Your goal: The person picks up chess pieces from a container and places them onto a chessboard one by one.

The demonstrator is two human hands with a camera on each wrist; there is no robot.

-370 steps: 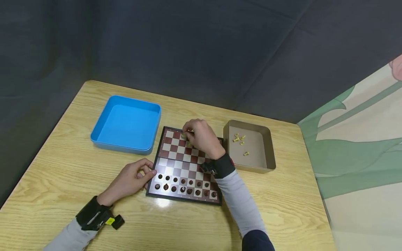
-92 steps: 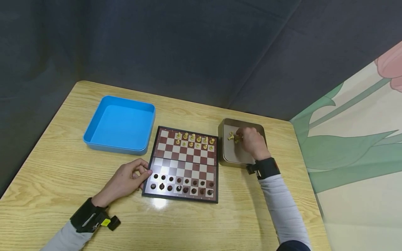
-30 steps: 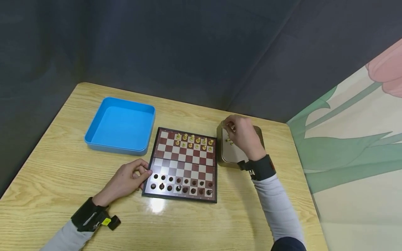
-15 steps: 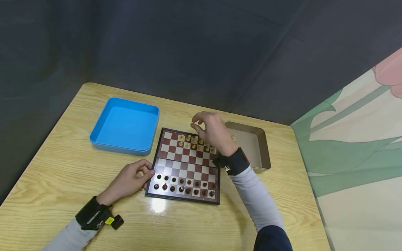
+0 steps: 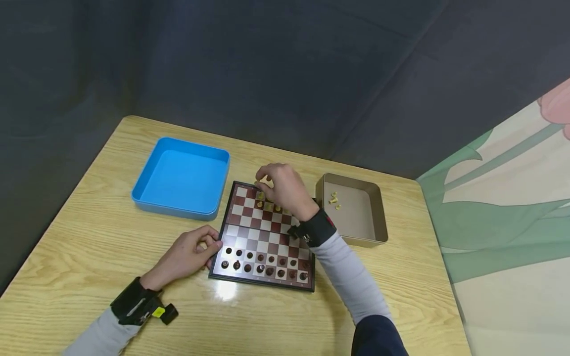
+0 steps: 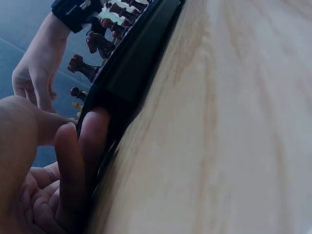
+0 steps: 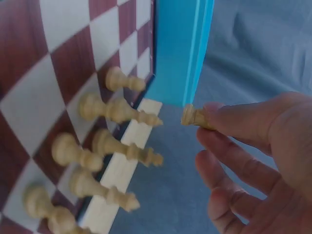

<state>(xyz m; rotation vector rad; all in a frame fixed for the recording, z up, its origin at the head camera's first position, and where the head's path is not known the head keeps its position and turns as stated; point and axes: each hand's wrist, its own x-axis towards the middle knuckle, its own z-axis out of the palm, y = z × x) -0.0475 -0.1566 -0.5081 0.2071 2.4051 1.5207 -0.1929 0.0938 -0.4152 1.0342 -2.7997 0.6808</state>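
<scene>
The chessboard (image 5: 253, 234) lies mid-table in the head view. My left hand (image 5: 184, 254) grips its left edge, thumb on top and fingers against the side, as the left wrist view shows. Over the far left corner, my right hand (image 5: 287, 190) pinches a cream chess piece (image 7: 195, 117) between thumb and fingers. That piece hangs apart from the board; its kind is partly hidden by the fingertips. Cream pieces (image 7: 124, 148) stand on the far two rows, partly covered by the right hand in the head view. Dark pieces (image 5: 260, 269) fill the two near rows.
A beige metal tin (image 5: 358, 240) right of the board holds several cream pieces (image 5: 334, 200). A blue tray (image 5: 175, 209) stands left of the board, towards the back. Dark cloth (image 5: 276, 74) hangs behind the table's far edge.
My right hand took a cream piece from the tin and carried it left across the board's far edge. Over the longer span, more cream pieces came to stand on the board. The left hand stayed put.
</scene>
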